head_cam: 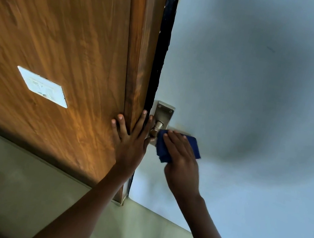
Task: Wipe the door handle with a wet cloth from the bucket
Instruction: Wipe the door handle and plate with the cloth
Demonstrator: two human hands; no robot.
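Two hands: both are up at the door's latch edge, with no bucket anywhere in view.
Left hand: fingers are spread flat and released, braced on the wooden door and its edge, gripping nothing.
Right hand: fingers are curled around the folded blue cloth, pressing it over the lever.
Door handle: a metal lever on a plate, set on the pale blue face just beside the left fingertips; the cloth hides most of it.
Risk, swing: pressure from wiping could push the door if the left palm slips off the edge.
Risk, pinch: left fingertips lie close to the dark gap and the lever.
Risk, missed spots: the plate and neck look untouched by the cloth.
Risk, drips: a wet cloth may streak the painted face.
Writing: the white plaque carries marks too blurred to read; no brand visible.
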